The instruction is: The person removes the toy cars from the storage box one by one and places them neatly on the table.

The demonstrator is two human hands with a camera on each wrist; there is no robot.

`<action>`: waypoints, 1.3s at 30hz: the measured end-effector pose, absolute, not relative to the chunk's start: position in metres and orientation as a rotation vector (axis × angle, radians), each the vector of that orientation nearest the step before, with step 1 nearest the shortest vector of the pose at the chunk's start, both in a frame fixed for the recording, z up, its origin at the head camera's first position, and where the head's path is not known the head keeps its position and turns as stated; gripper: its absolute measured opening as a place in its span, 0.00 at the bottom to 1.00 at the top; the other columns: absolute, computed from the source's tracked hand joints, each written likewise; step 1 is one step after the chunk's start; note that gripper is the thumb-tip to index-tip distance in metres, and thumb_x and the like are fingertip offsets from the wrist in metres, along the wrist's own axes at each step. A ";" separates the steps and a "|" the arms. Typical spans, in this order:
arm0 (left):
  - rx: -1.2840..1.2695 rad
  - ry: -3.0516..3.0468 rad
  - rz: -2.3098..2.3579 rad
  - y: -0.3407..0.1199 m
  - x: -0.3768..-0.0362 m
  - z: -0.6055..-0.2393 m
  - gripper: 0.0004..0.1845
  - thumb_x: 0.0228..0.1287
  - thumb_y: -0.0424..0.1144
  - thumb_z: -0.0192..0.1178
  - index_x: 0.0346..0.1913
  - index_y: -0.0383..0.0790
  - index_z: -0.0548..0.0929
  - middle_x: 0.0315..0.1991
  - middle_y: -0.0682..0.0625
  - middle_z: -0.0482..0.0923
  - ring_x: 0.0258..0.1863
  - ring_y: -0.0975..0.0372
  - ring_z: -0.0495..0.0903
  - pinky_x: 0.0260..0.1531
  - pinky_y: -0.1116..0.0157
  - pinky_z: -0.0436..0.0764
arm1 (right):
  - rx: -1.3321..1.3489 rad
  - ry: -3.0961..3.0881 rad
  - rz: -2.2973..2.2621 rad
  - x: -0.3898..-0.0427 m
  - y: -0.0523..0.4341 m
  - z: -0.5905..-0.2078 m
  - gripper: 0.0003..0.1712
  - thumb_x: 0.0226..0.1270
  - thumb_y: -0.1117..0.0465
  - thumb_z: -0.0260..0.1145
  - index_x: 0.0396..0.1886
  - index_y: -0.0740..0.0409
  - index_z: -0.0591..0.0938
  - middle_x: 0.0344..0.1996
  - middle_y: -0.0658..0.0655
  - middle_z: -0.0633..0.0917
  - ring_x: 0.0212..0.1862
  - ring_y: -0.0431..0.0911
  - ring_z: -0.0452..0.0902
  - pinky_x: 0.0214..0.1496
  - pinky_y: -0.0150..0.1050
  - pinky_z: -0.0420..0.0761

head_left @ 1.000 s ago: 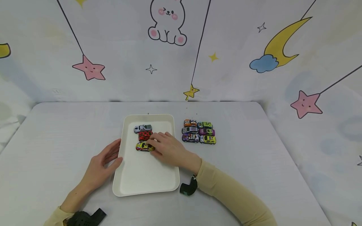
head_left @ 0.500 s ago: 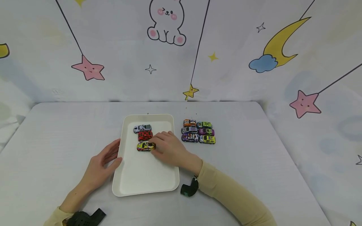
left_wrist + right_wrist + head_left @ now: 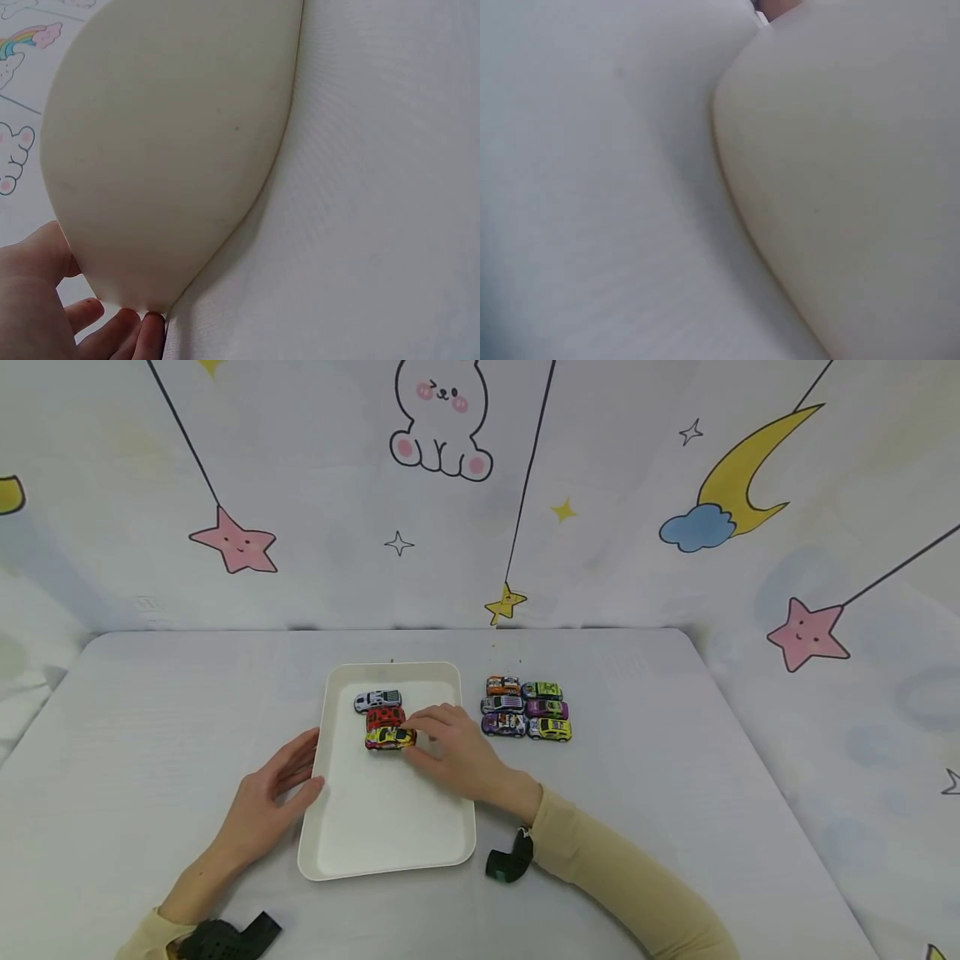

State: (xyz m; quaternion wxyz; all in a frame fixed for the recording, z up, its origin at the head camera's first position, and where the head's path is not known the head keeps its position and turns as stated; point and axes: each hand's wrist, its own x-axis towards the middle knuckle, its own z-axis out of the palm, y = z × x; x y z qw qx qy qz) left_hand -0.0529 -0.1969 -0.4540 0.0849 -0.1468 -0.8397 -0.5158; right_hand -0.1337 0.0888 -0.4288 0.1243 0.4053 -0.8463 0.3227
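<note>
Head view: the yellow car has just closed up against the red car inside the tray, tightening the parking, it seems; the right hand straddles its end, grip unclear. Left wrist: the left hand, relaxed, touches the tray's rim. Right wrist: only a sliver of hand past the tray.

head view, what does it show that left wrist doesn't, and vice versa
Only the head view shows the right hand, yellow toy car, red toy car and pale toy car inside the white tray, plus six toy cars beside it.
Only the left wrist view shows a printed rainbow.
Both show the left hand, tray and table.
</note>
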 end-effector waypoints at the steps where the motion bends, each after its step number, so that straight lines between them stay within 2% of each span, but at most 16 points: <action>1: -0.439 -2.503 -1.540 -0.197 -0.053 -0.454 0.34 0.66 0.26 0.63 0.73 0.39 0.68 0.66 0.36 0.73 0.59 0.79 0.75 0.54 0.83 0.76 | 1.164 -2.442 0.974 -0.134 0.090 -0.429 0.16 0.64 0.58 0.73 0.51 0.55 0.85 0.49 0.50 0.86 0.42 0.41 0.78 0.48 0.34 0.77; 6: -0.426 -2.506 -1.537 -0.197 -0.053 -0.455 0.33 0.65 0.26 0.63 0.73 0.39 0.68 0.66 0.36 0.74 0.58 0.79 0.75 0.54 0.83 0.76 | 1.087 -2.294 1.092 -0.135 0.097 -0.431 0.17 0.62 0.61 0.74 0.51 0.57 0.85 0.49 0.53 0.86 0.38 0.42 0.77 0.44 0.33 0.77; 13: -0.427 -2.513 -1.527 -0.197 -0.052 -0.457 0.34 0.66 0.26 0.63 0.74 0.39 0.67 0.67 0.36 0.73 0.59 0.79 0.75 0.54 0.84 0.76 | 0.965 -2.193 1.125 -0.140 0.121 -0.439 0.19 0.62 0.62 0.74 0.53 0.56 0.84 0.50 0.54 0.85 0.38 0.45 0.77 0.42 0.36 0.77; 22: -0.438 -2.510 -1.504 -0.196 -0.051 -0.456 0.34 0.65 0.27 0.63 0.74 0.40 0.67 0.67 0.37 0.73 0.59 0.79 0.75 0.54 0.84 0.75 | 0.788 -2.230 1.124 -0.140 0.174 -0.445 0.22 0.62 0.66 0.73 0.57 0.58 0.83 0.54 0.60 0.84 0.57 0.51 0.77 0.59 0.43 0.77; 26: -0.435 -2.509 -1.511 -0.196 -0.052 -0.455 0.34 0.65 0.27 0.63 0.74 0.41 0.67 0.67 0.38 0.73 0.58 0.79 0.75 0.54 0.84 0.75 | 0.730 -2.222 1.111 -0.143 0.195 -0.447 0.23 0.62 0.69 0.72 0.58 0.59 0.83 0.54 0.58 0.84 0.49 0.51 0.78 0.54 0.39 0.76; 29: -0.450 -2.504 -1.514 -0.196 -0.053 -0.455 0.35 0.65 0.27 0.63 0.74 0.41 0.67 0.67 0.38 0.73 0.59 0.79 0.75 0.54 0.84 0.75 | 0.703 -2.197 1.091 -0.145 0.209 -0.448 0.23 0.60 0.72 0.72 0.57 0.60 0.83 0.53 0.59 0.85 0.42 0.50 0.76 0.47 0.37 0.74; 33: -0.453 -2.502 -1.519 -0.196 -0.053 -0.456 0.34 0.65 0.26 0.63 0.74 0.41 0.67 0.67 0.37 0.73 0.59 0.78 0.75 0.54 0.84 0.75 | 0.652 -2.209 1.033 -0.148 0.229 -0.449 0.23 0.60 0.73 0.71 0.56 0.61 0.84 0.52 0.59 0.85 0.40 0.50 0.74 0.43 0.35 0.72; 39: -0.455 -2.501 -1.514 -0.197 -0.053 -0.456 0.34 0.66 0.26 0.63 0.74 0.41 0.67 0.67 0.37 0.73 0.60 0.79 0.74 0.54 0.84 0.75 | 0.577 -2.239 0.995 -0.153 0.255 -0.451 0.21 0.62 0.73 0.70 0.56 0.60 0.83 0.53 0.59 0.85 0.40 0.50 0.74 0.43 0.35 0.71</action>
